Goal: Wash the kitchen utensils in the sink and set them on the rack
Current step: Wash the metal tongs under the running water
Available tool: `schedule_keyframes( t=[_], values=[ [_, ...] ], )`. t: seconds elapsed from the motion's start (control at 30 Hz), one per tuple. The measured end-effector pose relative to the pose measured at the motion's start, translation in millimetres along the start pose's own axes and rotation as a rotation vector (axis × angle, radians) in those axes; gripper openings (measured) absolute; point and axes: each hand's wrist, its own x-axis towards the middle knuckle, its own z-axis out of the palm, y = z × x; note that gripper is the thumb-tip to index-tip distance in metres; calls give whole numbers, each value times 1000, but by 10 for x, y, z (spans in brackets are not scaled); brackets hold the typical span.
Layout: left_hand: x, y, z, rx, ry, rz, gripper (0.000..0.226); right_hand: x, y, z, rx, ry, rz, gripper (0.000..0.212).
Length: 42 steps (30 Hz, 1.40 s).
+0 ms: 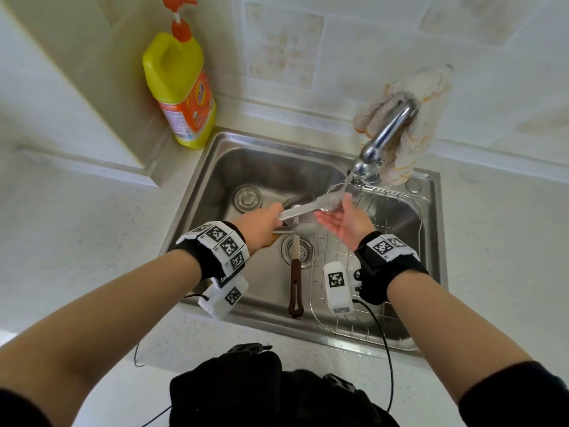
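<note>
Pale tiled wall (338, 41), speckled white countertop (77, 226).

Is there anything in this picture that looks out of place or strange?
Two small things. A stained cloth hangs over the tap. A brown-handled utensil lies in the sink with its tip across the drain strainer, which may slow draining. Nothing looks spilled or broken.

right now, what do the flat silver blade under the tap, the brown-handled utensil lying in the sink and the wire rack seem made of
Flat silver blade, gripped by the left hand: probably stainless steel, bright mirror-like glare.
Brown-handled utensil: dark glossy handle, wood or plastic, unclear.
Wire rack: thin shiny metal wire, likely steel or chromed.
</note>
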Motion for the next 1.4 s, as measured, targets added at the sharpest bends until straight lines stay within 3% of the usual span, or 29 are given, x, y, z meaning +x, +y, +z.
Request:
schedule_keyframes(
  t=[0.07, 0.13, 0.17, 0.23, 0.3, 0.33, 0.43, 0.47, 0.57, 0.7, 0.8, 0.83, 0.97, 1.1, 1.23, 1.33, 1.4],
  values=[
    [-9, -33, 7, -20, -5, -22, 13, 112, 1, -104, -212, 184, -66, 23],
    [-3, -60, -7, -43, -7, -33, 12, 126, 39, -128, -695, 345, -193, 32],
    [5, -67, -23, -50, -9, -37, 12, 86, 87, -96, -910, 329, -317, 38],
    [8, -50, -46, -78, -13, -45, 13, -26, 220, 1, -1297, 100, -600, 54],
    [3, -10, -50, -80, -17, -41, 16, -89, 264, 28, -1635, -84, -670, 77],
    [5, 4, -40, -72, -14, -33, 16, -75, 219, 7, -1713, -58, -617, 85],
    [13, 17, 0, -70, 17, -2, 12, -38, 121, -61, -1762, 232, -535, 86],
    [9, 14, 2, -76, 23, 0, 11, -43, 178, -40, -1810, 229, -603, 86],
    [-17, -13, -27, -81, 25, 4, 11, -81, 279, 33, -1944, 5, -773, 87],
    [-39, 2, -77, -79, 22, 12, 12, -40, 108, -39, -1920, 254, -622, 88],
    [-33, 19, -99, -88, 10, -4, 17, -99, 244, 17, -1971, 4, -809, 87],
    [-31, 21, -100, -89, 6, -8, 18, -111, 212, 23, -1946, -39, -794, 87],
    [-64, 25, -88, -146, 13, -17, 15, -101, 26, -37, -1862, 240, -616, 84],
    [-74, 21, -63, -161, 12, -22, 14, -169, 203, 6, -1963, -42, -837, 84],
    [-52, 72, -52, -177, 18, 8, 13, -113, 3, -117, -1915, 256, -647, 83],
    [-46, 74, -42, -187, 25, 7, 17, -193, 150, -45, -2020, -1, -805, 87],
    [-44, 74, -49, -193, 38, 11, 21, -171, 84, -58, -1995, -18, -767, 86]
  ],
)
